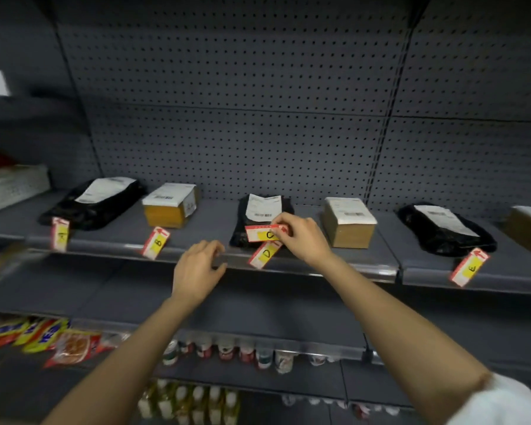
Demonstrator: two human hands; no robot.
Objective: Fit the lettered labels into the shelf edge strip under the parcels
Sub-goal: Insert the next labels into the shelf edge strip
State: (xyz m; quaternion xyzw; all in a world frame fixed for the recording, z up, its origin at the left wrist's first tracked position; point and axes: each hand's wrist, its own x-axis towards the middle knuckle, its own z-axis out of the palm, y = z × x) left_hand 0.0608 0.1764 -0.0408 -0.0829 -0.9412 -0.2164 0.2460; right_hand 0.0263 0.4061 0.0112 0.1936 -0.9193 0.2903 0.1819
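Observation:
My right hand [299, 237] pinches a red-and-white label marked C [264, 234] in front of the middle black parcel [258, 216]. Just below it, label D [265, 254] hangs tilted from the clear shelf edge strip [334, 269]. Labels A [60, 234], B [157, 242] and E [469, 266] also sit tilted in the strip. My left hand [198, 268] hovers with curled fingers at the strip, left of label D, holding nothing.
On the grey shelf lie a black bag [95, 204] at left, two cardboard boxes [170, 205] [348, 222], another black bag [445, 228] and a box at the right edge. Lower shelves hold snack packets [43, 335] and bottles [227, 351].

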